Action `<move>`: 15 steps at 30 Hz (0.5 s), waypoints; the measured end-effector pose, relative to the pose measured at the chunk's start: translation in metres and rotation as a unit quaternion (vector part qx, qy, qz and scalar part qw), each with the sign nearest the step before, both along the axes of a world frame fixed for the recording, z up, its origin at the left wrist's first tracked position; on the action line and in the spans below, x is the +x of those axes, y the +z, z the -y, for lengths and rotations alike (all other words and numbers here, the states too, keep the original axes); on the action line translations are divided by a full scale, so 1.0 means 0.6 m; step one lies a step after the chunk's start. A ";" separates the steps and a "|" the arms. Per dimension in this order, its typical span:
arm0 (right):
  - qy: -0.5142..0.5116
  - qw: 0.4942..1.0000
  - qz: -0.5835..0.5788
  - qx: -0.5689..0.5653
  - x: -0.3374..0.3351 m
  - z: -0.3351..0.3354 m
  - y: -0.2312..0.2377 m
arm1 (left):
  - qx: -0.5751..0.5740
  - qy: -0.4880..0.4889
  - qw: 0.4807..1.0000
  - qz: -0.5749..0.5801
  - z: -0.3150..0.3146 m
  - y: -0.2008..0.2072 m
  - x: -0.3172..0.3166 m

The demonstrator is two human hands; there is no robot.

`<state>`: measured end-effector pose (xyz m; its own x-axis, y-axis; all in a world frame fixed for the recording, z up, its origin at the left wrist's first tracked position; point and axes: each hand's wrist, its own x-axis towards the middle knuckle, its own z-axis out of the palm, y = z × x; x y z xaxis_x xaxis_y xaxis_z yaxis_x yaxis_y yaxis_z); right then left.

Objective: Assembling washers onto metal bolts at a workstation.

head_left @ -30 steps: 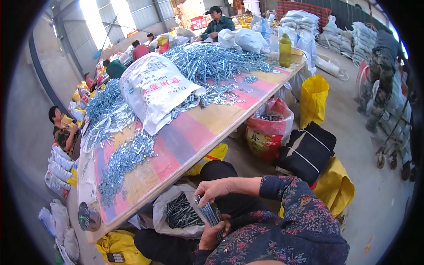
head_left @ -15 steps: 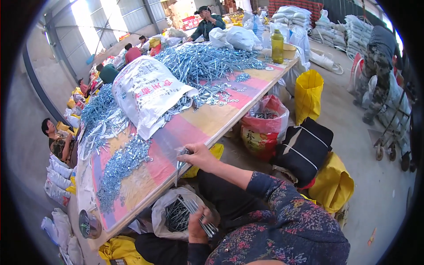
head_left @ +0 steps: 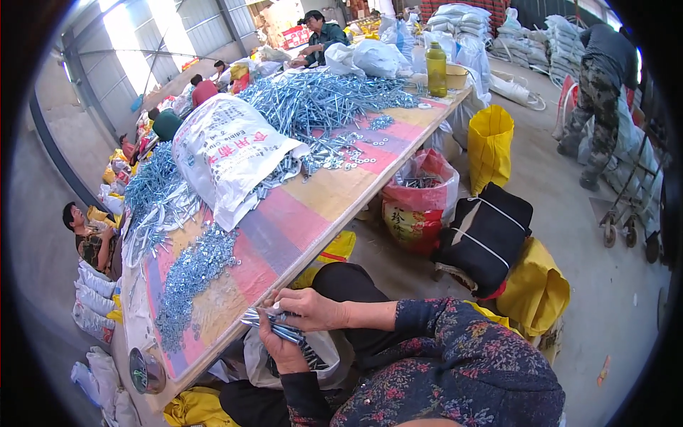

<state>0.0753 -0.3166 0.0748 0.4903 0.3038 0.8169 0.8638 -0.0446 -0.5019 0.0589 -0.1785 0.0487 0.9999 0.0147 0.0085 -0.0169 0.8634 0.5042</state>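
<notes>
My left hand [head_left: 282,350] is closed round a bunch of long silver bolts [head_left: 290,333], just off the table's near edge. Right over the bunch is my right hand [head_left: 311,310], its fingers bent and pressed together beside the bolt ends. Something small and white shows at those fingers; what they pinch is too small to make out. Below both hands an open white sack [head_left: 330,370] holds more dark metal bolts, partly hidden by my left hand and forearm. A heap of small nuts and washers [head_left: 196,281] lies on the tabletop [head_left: 267,238] beyond.
A white printed sack [head_left: 231,160] and a large pile of bolts [head_left: 320,99] cover the far table. A green bottle [head_left: 436,71] stands at its corner. Right of the table are a red-and-white sack [head_left: 420,203], a black bundle [head_left: 484,238] and yellow sacks [head_left: 491,146]. Other people work around.
My right hand has come down and toward me from over the table edge to the bunch. My left hand has risen leftward with the bolts, out of the white sack's mouth.
</notes>
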 end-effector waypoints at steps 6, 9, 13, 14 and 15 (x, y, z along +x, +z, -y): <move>-0.036 0.998 -0.055 -0.002 -0.008 0.014 -0.003 | -0.033 -0.009 0.999 -0.004 -0.025 0.013 0.050; -0.058 0.992 -0.109 0.027 0.003 0.024 -0.021 | 0.044 0.075 0.996 0.004 -0.042 0.026 0.097; -0.067 0.982 -0.172 0.047 0.007 0.044 -0.019 | 0.250 0.168 0.954 0.013 -0.029 0.055 0.161; -0.063 0.980 -0.185 0.041 0.008 0.047 -0.020 | 0.250 0.168 0.954 0.010 -0.024 0.056 0.179; -0.063 0.979 -0.188 0.039 0.008 0.050 -0.018 | 0.290 0.201 0.935 0.049 -0.018 0.058 0.195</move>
<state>0.0800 -0.3467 0.0639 0.7911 0.1651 0.5890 0.6066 -0.0878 -0.7901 0.1758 -0.1679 0.0836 0.9089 0.3531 0.2220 -0.3511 0.3603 0.8643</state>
